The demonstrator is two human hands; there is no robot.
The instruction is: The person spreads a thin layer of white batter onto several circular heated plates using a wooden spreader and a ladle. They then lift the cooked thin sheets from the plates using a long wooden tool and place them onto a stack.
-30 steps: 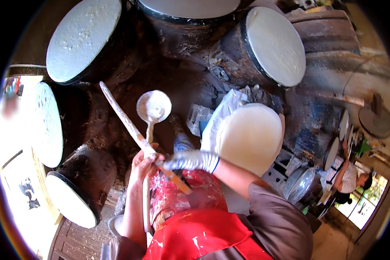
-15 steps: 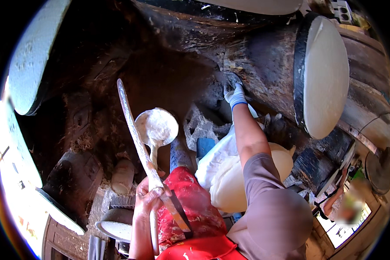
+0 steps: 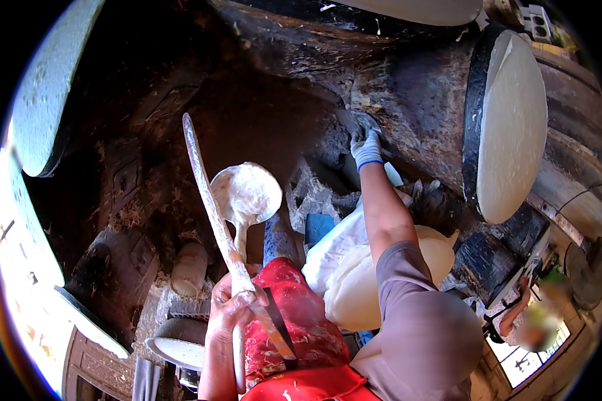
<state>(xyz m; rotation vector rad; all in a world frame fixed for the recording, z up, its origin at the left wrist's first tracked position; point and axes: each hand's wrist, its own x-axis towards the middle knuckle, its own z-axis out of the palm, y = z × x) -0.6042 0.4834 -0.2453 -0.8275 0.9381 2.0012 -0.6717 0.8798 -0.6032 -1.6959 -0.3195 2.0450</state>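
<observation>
My left hand [image 3: 233,304], bare and smeared with white, is closed round a ladle [image 3: 246,192] and a long, slightly curved stick-like tool [image 3: 209,194]. The ladle's round bowl is coated in thick white stuff, and its handle runs down through my hand. The tool crosses in front of it; its lower end is rust-coloured over my red apron [image 3: 294,301]. My right hand [image 3: 366,148], in a pale glove with greyed fingertips, reaches forward with fingers stretched out against the narrow end of a big rough barrel-like body [image 3: 408,107]. That body ends at the right in a white round face [image 3: 514,127].
A pale, bulky wrapped bundle [image 3: 354,287] lies under my right arm, beside a blue piece [image 3: 319,228]. More large white-faced bodies stand at far left [image 3: 43,87] and top. A white-rimmed bowl [image 3: 180,351] is at lower left. Another person [image 3: 515,321] is at far right.
The view has shifted slightly, so the barrel-like body sits further right. My right hand has moved a little along its surface. The ladle and tool stay in my left hand, nearly still.
</observation>
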